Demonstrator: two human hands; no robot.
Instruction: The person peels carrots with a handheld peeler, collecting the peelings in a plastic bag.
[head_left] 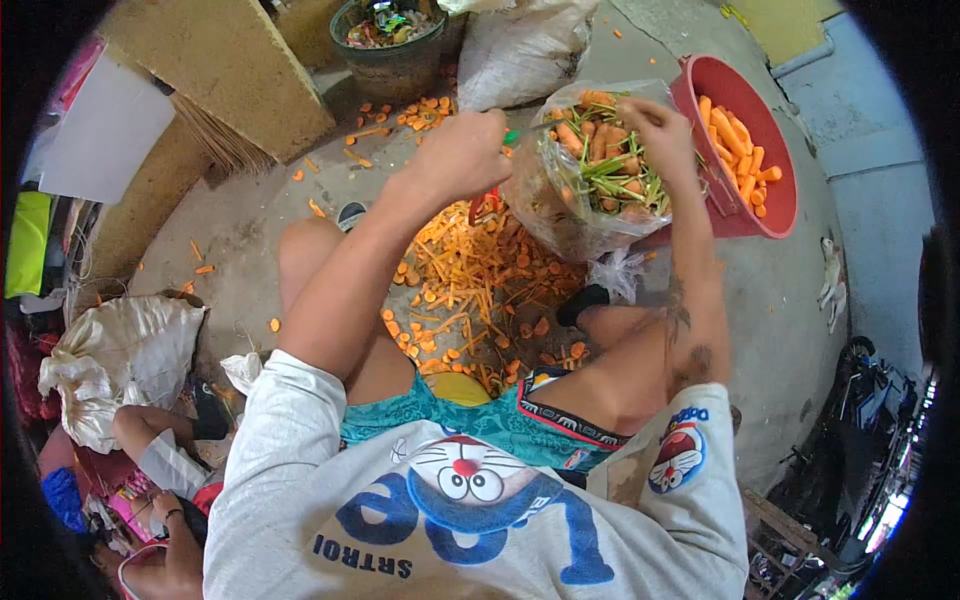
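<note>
Basin (783,203) hems the bag (572,222) rightward.
Your left fingers (494,140) wrap a knife (512,137); right fingers (638,112) curl over carrots (606,142), hold unclear.

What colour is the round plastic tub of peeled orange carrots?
The round plastic tub is red, best seen in the head view.

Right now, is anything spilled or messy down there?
Yes, carrot scraps are strewn across the floor between the person's legs, with more beside the bucket. It looks odd because they're loose, not in a container.
</note>
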